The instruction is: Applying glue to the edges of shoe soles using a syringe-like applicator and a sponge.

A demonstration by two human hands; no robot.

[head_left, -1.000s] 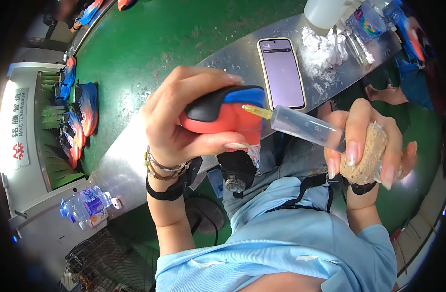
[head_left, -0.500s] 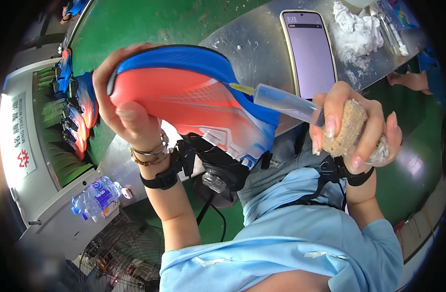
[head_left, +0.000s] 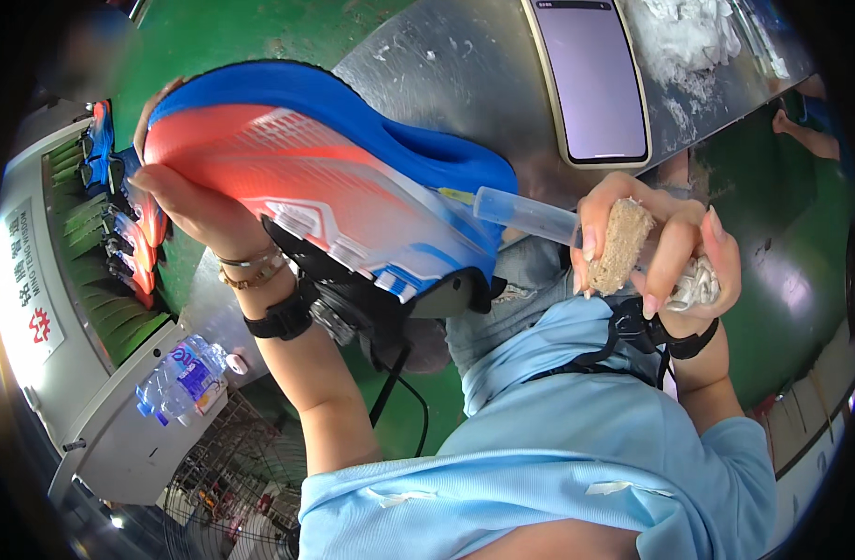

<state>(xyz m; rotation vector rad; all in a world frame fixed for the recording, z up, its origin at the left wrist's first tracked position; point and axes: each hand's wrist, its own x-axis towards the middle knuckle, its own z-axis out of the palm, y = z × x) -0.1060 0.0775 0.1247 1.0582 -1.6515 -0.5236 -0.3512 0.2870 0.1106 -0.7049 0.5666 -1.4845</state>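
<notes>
My left hand [head_left: 199,215] grips one end of a sports shoe [head_left: 325,173], with the thumb on its coral upper and the other fingers mostly hidden behind. The blue sole runs along the far side, and the shoe lies on its side in the air. Between the fingers of my right hand [head_left: 674,233] is a clear syringe [head_left: 525,213] whose yellow tip reaches the shoe, near the line where sole and upper meet. The same hand also clasps a rough beige block [head_left: 621,245] and a white wad [head_left: 696,287] against the palm.
A phone [head_left: 590,89] lies on the metal tabletop [head_left: 446,61], beside crumpled white tissue [head_left: 688,42]. More shoes [head_left: 138,233] stand in a green-lined rack at the left. Plastic bottles [head_left: 180,378] and a wire fan [head_left: 222,476] are lower left. Another person's arm [head_left: 805,131] shows far right.
The shoe has turned and shifted slightly left with my left hand, showing more of its side. My right hand has moved a little left, with the syringe tip still at the shoe.
</notes>
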